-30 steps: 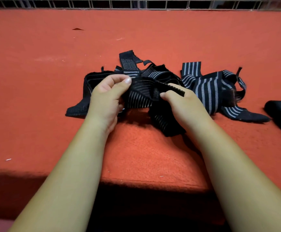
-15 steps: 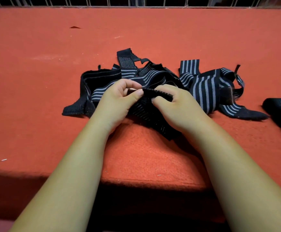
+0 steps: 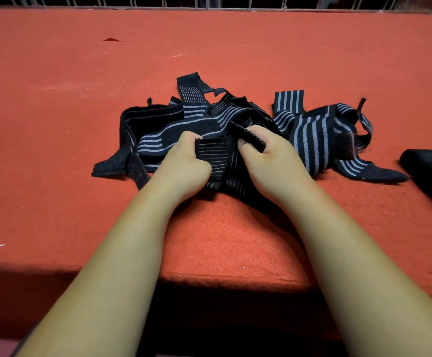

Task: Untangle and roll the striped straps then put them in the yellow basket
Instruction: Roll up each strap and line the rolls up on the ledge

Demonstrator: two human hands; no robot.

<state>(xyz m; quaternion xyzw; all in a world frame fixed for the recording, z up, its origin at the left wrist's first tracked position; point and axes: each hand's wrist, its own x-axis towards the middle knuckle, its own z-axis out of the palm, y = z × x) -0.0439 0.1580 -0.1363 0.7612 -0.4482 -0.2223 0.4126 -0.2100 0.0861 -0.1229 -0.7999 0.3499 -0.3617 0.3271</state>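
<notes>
**While both hands grip the tangle: striped straps at mid-table**

Since the striped straps (image 3: 310, 135) lie in one knotted heap at the middle of the table (image 3: 81, 124), I have both hands in its near side.

Straps: black elastic with pale lengthwise stripes, looped over and through one another. One flat end sticks up at the far side of the heap. A broad-striped bundle sits to the right. A dark end trails out to the left.

Left hand (image 3: 184, 161): fingers (image 3: 189, 136) curled over the top edge of a finely striped length, gripping it. Thumb not visible.

Right hand (image 3: 274, 161): thumb and curled fingers pinch a black ribbed strap end (image 3: 248, 134), which runs diagonally across the top of the hand. Fingertips hidden under the strap.

The hands are close together, with the fine-striped length between them. I cannot tell whether that length is lifted off the table or resting on it.

Table: covered in red-orange felt-like cloth, its near edge under my forearms, with a few pale specks of lint on it.

Right edge of view: a dark fabric item (image 3: 431, 166), apart from the heap and cut off by the frame. I cannot tell what it is.

Far edge: a wire rail (image 3: 209, 1) runs along the back of the table.
</notes>
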